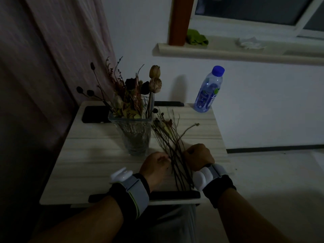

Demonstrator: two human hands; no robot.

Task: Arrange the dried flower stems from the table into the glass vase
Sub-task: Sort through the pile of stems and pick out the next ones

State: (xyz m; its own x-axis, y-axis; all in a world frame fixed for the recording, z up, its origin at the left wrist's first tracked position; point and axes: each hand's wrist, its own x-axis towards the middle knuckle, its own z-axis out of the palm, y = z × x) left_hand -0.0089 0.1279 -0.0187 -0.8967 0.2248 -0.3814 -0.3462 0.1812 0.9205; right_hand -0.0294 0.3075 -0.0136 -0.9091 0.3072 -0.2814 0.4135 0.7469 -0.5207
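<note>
Hands work a loose bundle of dried flower stems (172, 146) lying on a pale wood-grain table (91, 158) in a dimly lit room. At lower centre of the frame, the left hand (155, 166) has its fingers curled in against the left side of the stems, apparently pinching them, though the dark hides the exact hold. Just right of it, the right hand (199, 156) is closed in a fist at the bundle's right edge; whether it grips a stem cannot be told. Both wrists carry white devices on dark straps.

The stems fan up and away from the hands toward the centre of the frame, their dry heads ending beside a glass vase (135, 135). The vase stands upright at centre, just left of the bundle, already filled with dried blooms, seed pods and grasses.

At upper right of the table, a plastic water bottle (209, 90) with a blue cap stands near the corner. A dark flat phone (95, 114) lies left of the vase.
</note>
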